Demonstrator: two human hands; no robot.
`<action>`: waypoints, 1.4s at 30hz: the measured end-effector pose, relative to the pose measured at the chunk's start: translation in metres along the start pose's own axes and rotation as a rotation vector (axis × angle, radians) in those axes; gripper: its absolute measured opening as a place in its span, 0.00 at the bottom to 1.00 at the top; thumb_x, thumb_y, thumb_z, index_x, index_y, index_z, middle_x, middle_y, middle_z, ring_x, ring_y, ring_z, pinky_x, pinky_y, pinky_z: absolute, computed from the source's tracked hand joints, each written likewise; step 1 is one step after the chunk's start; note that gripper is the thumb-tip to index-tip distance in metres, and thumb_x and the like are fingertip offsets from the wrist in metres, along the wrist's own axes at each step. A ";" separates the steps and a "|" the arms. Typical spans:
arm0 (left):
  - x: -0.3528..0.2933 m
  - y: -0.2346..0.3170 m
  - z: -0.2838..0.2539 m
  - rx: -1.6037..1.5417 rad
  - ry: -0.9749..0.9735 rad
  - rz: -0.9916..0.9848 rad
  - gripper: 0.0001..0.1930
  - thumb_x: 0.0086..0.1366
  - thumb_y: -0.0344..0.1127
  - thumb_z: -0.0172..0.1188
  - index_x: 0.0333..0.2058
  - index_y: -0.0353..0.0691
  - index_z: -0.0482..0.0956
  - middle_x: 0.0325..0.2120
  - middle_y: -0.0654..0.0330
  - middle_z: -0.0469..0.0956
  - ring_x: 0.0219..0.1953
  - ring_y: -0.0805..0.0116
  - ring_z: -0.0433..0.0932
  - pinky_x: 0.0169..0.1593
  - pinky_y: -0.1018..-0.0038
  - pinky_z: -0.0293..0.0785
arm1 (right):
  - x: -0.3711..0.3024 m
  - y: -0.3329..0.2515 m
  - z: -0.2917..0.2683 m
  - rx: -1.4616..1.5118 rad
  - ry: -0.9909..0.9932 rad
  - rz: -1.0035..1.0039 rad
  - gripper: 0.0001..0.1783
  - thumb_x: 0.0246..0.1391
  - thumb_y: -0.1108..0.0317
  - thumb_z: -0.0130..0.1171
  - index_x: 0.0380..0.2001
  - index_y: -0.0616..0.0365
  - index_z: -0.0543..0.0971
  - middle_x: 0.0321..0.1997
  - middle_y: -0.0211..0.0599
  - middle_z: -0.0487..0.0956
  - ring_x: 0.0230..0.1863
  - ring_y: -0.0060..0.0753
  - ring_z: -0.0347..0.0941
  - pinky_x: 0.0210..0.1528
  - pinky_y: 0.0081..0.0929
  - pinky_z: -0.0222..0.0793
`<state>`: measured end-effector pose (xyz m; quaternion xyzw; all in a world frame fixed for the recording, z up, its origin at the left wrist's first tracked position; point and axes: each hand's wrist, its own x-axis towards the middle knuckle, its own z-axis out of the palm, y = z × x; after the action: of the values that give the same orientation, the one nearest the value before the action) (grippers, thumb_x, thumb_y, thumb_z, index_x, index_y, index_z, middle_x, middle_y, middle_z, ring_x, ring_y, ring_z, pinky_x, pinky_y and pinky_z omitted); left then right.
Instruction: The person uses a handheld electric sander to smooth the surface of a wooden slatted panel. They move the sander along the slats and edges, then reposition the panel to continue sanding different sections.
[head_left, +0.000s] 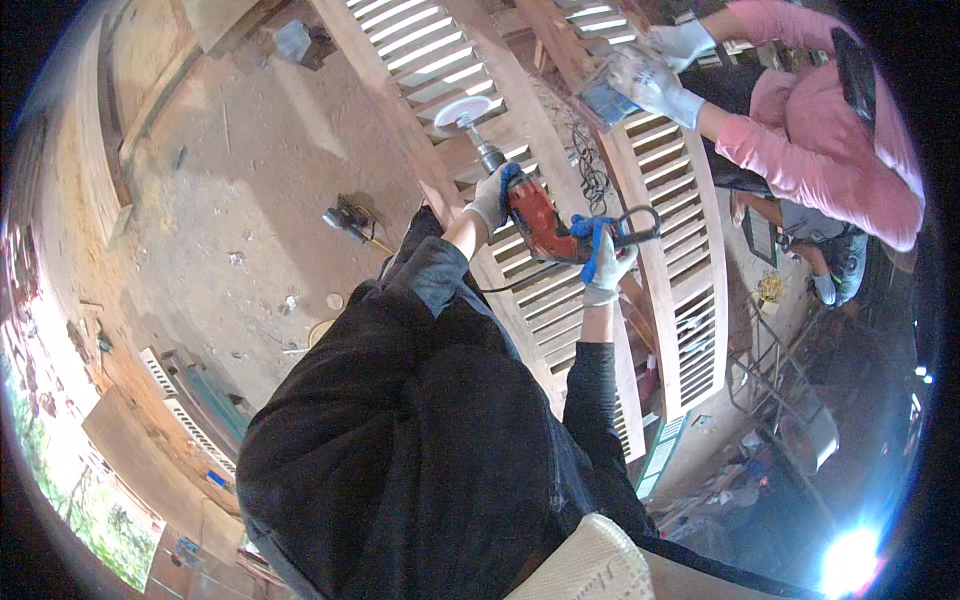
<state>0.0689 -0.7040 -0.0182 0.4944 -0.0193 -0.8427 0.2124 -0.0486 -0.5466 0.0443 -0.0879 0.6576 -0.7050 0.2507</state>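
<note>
A red power drill (538, 217) with a round pale disc (463, 116) on its chuck is held across a slatted wooden shutter (535, 140). My left hand (489, 203), in a white and blue work glove, is closed round the front of the drill behind the chuck. Farther right, my gloved right hand (607, 260) grips the rear handle, where a black cord loop (640, 225) shows. The disc is over the shutter's frame and slats; whether it touches the wood I cannot tell.
A second slatted shutter (672, 190) lies to the right. There a co-worker in a pink shirt (800, 150) has gloved hands (650, 75) on a bluish block. Another person (830, 250) is farther right. A dark power tool (350, 217) lies on the dirt floor (240, 190); black cable (592, 165) is coiled between shutters.
</note>
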 end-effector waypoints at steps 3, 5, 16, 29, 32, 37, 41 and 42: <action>-0.005 0.019 0.004 0.246 0.004 0.139 0.13 0.52 0.42 0.61 0.34 0.44 0.74 0.25 0.62 0.75 0.25 0.68 0.74 0.30 0.69 0.72 | -0.032 -0.031 0.033 0.228 -0.104 -0.063 0.05 0.47 0.73 0.57 0.25 0.64 0.73 0.23 0.39 0.76 0.25 0.32 0.72 0.40 0.35 0.72; -0.032 0.034 0.018 0.293 0.077 0.064 0.14 0.51 0.42 0.62 0.34 0.43 0.74 0.25 0.62 0.75 0.24 0.68 0.73 0.29 0.70 0.72 | -0.039 -0.024 0.029 0.249 -0.037 -0.078 0.07 0.49 0.71 0.55 0.24 0.64 0.73 0.23 0.40 0.76 0.24 0.34 0.73 0.38 0.39 0.73; -0.005 0.028 -0.032 0.174 0.166 0.044 0.12 0.51 0.39 0.63 0.33 0.41 0.75 0.24 0.61 0.76 0.26 0.68 0.76 0.32 0.70 0.74 | -0.058 -0.037 0.058 0.210 0.030 0.049 0.02 0.48 0.77 0.52 0.24 0.63 0.72 0.23 0.40 0.77 0.24 0.35 0.74 0.35 0.38 0.74; -0.040 0.030 -0.014 0.214 0.157 -0.047 0.13 0.52 0.42 0.61 0.30 0.39 0.75 0.24 0.61 0.76 0.24 0.69 0.75 0.29 0.71 0.72 | -0.052 -0.037 0.040 0.028 -0.060 0.012 0.09 0.49 0.67 0.56 0.25 0.63 0.72 0.23 0.41 0.75 0.23 0.36 0.73 0.39 0.46 0.72; -0.010 0.008 -0.041 0.303 0.174 -0.010 0.15 0.52 0.43 0.60 0.33 0.37 0.75 0.25 0.59 0.76 0.26 0.68 0.75 0.32 0.72 0.71 | -0.058 -0.045 0.054 0.073 0.012 0.022 0.09 0.49 0.67 0.55 0.25 0.63 0.72 0.22 0.40 0.75 0.23 0.36 0.73 0.40 0.48 0.72; 0.004 0.009 0.019 0.528 0.080 0.008 0.24 0.46 0.49 0.62 0.37 0.37 0.75 0.32 0.52 0.77 0.34 0.63 0.77 0.39 0.67 0.70 | -0.060 -0.055 0.050 -0.051 0.057 -0.225 0.13 0.52 0.59 0.51 0.23 0.58 0.68 0.19 0.36 0.71 0.22 0.36 0.70 0.42 0.51 0.69; -0.028 0.037 0.037 0.596 0.143 -0.010 0.16 0.51 0.40 0.62 0.35 0.36 0.74 0.28 0.58 0.76 0.28 0.70 0.74 0.33 0.71 0.71 | -0.057 -0.059 0.039 -0.036 0.080 -0.134 0.16 0.53 0.57 0.50 0.23 0.59 0.69 0.20 0.37 0.71 0.23 0.37 0.69 0.41 0.50 0.69; -0.026 0.032 0.024 0.555 0.180 -0.032 0.17 0.51 0.41 0.62 0.36 0.36 0.74 0.28 0.57 0.76 0.28 0.70 0.74 0.33 0.71 0.71 | -0.058 -0.057 0.037 -0.059 0.079 -0.096 0.17 0.54 0.55 0.49 0.23 0.58 0.70 0.20 0.37 0.71 0.23 0.36 0.69 0.44 0.50 0.67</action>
<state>0.0705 -0.7275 0.0232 0.6066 -0.2226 -0.7611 0.0566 0.0047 -0.5519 0.1161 -0.0989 0.6827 -0.6992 0.1878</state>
